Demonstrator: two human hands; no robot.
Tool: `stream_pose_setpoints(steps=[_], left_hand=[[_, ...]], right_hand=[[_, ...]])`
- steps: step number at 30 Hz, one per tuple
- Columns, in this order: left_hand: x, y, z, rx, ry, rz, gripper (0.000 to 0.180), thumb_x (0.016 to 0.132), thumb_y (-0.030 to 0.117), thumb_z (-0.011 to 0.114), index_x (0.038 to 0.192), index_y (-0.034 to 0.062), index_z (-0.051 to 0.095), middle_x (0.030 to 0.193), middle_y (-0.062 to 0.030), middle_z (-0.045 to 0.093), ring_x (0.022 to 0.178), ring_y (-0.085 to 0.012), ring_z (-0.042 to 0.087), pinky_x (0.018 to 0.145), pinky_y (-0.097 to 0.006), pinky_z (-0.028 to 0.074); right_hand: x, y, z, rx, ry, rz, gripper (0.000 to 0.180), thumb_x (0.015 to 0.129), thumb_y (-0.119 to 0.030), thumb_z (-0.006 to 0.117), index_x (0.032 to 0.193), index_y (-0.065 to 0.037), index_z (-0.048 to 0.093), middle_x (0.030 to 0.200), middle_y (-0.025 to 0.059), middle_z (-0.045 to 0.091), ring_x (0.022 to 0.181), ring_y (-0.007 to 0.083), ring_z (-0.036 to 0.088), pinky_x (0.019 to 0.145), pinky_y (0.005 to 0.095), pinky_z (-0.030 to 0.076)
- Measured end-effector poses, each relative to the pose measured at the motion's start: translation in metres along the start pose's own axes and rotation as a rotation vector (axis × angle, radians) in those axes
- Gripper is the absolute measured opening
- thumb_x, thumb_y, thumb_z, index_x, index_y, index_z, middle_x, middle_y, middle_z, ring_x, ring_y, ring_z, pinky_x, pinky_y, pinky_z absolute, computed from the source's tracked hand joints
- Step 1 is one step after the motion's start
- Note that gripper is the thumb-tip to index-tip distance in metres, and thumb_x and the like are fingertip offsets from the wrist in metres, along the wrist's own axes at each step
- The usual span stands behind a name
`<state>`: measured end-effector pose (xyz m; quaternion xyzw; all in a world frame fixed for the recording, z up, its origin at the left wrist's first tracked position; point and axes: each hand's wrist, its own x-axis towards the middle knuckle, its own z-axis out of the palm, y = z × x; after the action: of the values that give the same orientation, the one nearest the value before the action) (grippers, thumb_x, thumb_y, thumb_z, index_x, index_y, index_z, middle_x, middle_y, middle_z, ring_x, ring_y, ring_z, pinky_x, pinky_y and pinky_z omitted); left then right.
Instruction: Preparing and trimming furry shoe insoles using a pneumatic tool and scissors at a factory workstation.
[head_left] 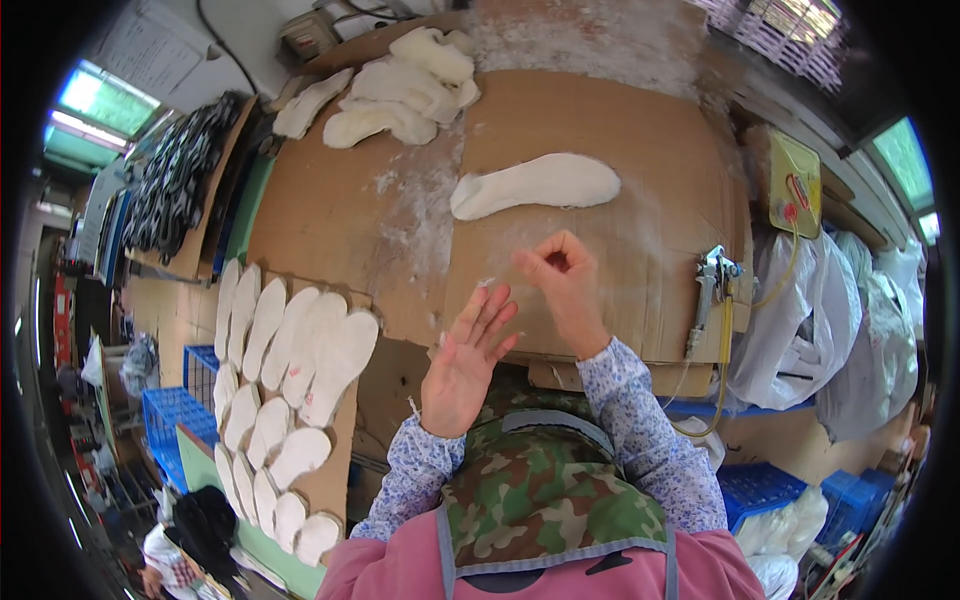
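My left hand (462, 370) is raised over the table's near edge, palm up and fingers stretched, with wisps of white fluff on the fingertips. Just to its right, my right hand (572, 290) has its fingers curled in toward the thumb; whatever may be pinched there is hidden. Beyond both hands, touched by neither, a single white fleecy insole (540, 186) lies across the cardboard table cover (600, 250). At the far left of the cardboard is a heap of fluffy white insoles (405, 90).
White insoles (290, 340) in overlapping rows cover a board at the left. On the right edge rests a spray gun (708, 290) with a yellow hose. White plastic bags (800, 310) hang beyond it. Dark straps (180, 180) pile up at far left, and blue crates (760, 490) stand below.
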<state>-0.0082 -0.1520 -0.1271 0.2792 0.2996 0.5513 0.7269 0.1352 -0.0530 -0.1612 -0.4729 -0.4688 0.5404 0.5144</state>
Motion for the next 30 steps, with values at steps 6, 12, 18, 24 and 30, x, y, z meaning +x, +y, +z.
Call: stream_pose_setpoints(steps=[6,12,18,24,30], left_hand=[[0.033,-0.006,-0.037,0.069,-0.07,-0.094,0.066,0.097,0.047,0.035,0.149,0.0066,0.023,0.154,-0.0099,0.024,0.138,-0.0243,0.027,0.109,-0.041,0.023],[0.081,0.007,-0.067,0.326,-0.096,-0.145,0.054,0.094,0.026,0.046,0.141,0.0035,0.036,0.143,-0.0131,0.039,0.133,-0.0274,0.033,0.107,-0.039,0.028],[0.18,0.008,-0.133,1.62,0.184,0.409,0.062,0.078,0.001,0.057,0.137,0.0012,0.037,0.128,-0.0232,0.042,0.116,-0.0384,0.043,0.1,-0.044,0.034],[0.233,0.003,-0.164,1.533,0.143,0.315,0.043,0.078,-0.001,0.055,0.12,0.0063,0.053,0.113,-0.0211,0.048,0.097,-0.0384,0.052,0.086,-0.043,0.042],[0.219,0.002,-0.164,0.677,0.183,0.108,0.029,0.091,0.005,0.052,0.119,0.0022,0.05,0.107,-0.0067,0.058,0.097,-0.0146,0.055,0.085,-0.028,0.045]], right_hand=[[0.004,0.009,0.021,-0.131,-0.04,-0.11,0.011,0.085,-0.01,0.066,0.083,0.001,0.062,0.079,0.0037,0.058,0.061,0.0109,0.053,0.055,0.0267,0.044],[0.05,0.042,-0.016,-0.316,0.289,-0.07,0.017,0.084,-0.015,0.07,0.075,-0.003,0.061,0.064,-0.0007,0.053,0.057,0.0081,0.047,0.051,0.0246,0.038],[0.076,0.024,-0.13,-0.128,0.602,0.154,0.021,0.082,-0.02,0.072,0.086,-0.001,0.064,0.078,-0.0001,0.062,0.066,0.0082,0.055,0.059,0.0226,0.043],[0.094,0.075,-0.169,-0.361,0.611,0.178,0.061,0.085,-0.016,0.066,0.137,0.003,0.04,0.129,0.0175,0.053,0.11,0.0212,0.056,0.086,0.0321,0.047],[0.157,0.105,-0.119,-0.82,0.543,0.031,0.05,0.08,-0.024,0.067,0.119,0.004,0.056,0.104,0.0147,0.064,0.094,0.0207,0.061,0.08,0.0322,0.048]])
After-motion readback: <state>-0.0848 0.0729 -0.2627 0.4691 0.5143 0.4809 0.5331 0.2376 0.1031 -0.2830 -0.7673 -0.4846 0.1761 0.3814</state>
